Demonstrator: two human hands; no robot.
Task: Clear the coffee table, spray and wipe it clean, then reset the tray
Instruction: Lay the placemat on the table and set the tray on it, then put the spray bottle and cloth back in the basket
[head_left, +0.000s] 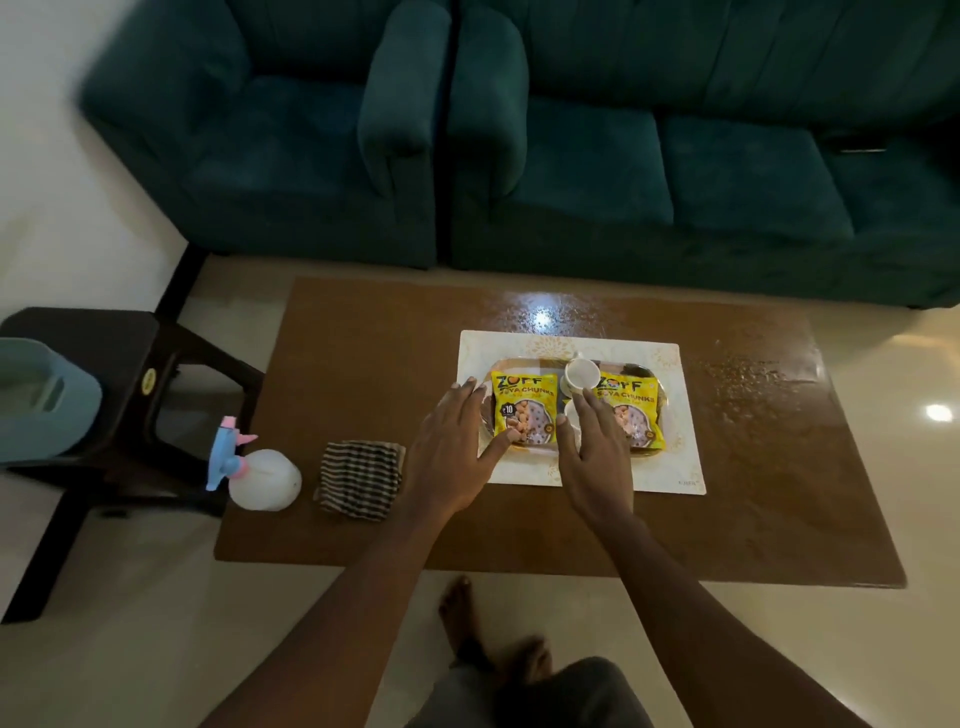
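Tray (514, 362) sat on placemat (675, 467), centre-right of coffee table (363, 364). Left packet (524, 410) and right packet (636, 410) lay flat in it, cup (581, 375) between. Left hand (452, 452) at tray's left edge, fingers straight, thumb touching left packet. Right hand (592, 452) flat over tray middle. Neither gripped anything; probably squaring contents. Spray bottle (265, 478) and striped cloth (358, 478) parked at table's left, handy for wiping.
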